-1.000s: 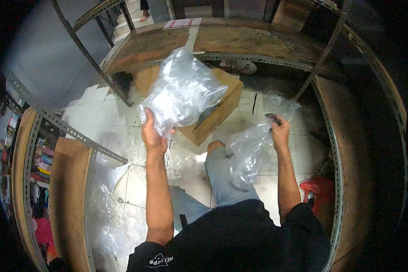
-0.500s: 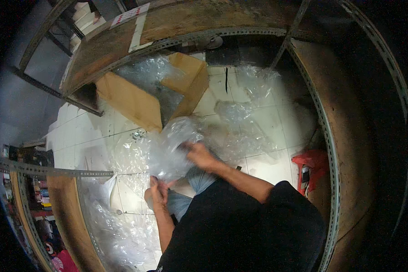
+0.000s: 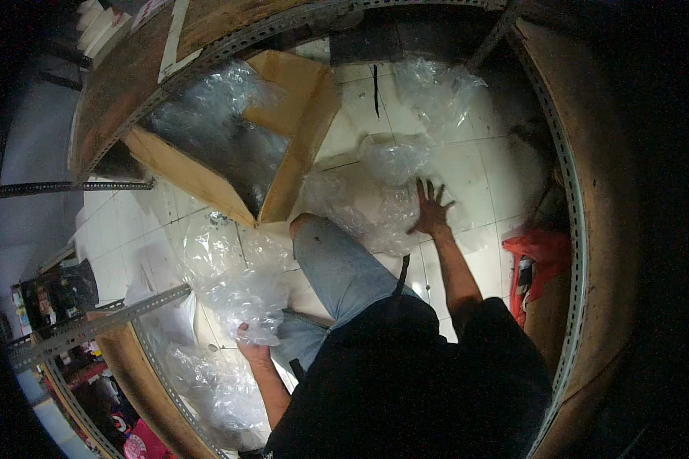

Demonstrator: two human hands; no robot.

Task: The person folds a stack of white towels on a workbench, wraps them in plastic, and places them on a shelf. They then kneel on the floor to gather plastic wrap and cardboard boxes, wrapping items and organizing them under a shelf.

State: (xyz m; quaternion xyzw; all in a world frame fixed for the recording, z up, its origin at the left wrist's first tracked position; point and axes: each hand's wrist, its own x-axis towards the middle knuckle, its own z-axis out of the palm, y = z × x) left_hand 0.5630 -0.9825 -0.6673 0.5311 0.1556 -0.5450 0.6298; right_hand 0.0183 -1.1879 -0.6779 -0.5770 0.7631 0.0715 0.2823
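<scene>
My left hand [image 3: 254, 349] is closed on a crumpled clear plastic bag [image 3: 245, 302], which bulges up beside my knee and partly hides the fingers. Out to the right, my right hand [image 3: 434, 213] is spread wide and empty, at the edge of some clear plastic sheeting [image 3: 390, 222] on the tiles; whether it touches the plastic I cannot tell. An opened cardboard box [image 3: 291, 180] stands ahead of my knee, flaps up, with more clear plastic [image 3: 233, 96] inside it.
Metal-framed shelves with wooden boards [image 3: 551, 130] surround the tiled floor [image 3: 482, 176]. More loose plastic lies at the far right [image 3: 440, 92] and a heap [image 3: 214, 390] at the lower left. A red object [image 3: 540, 249] sits by the right shelf. A black strip [image 3: 376, 92] lies near the back.
My left hand has drawn the plastic bag down and left, away from the box. My right hand has left that plastic, swung right and opened, fingers spread. The view has shifted.
</scene>
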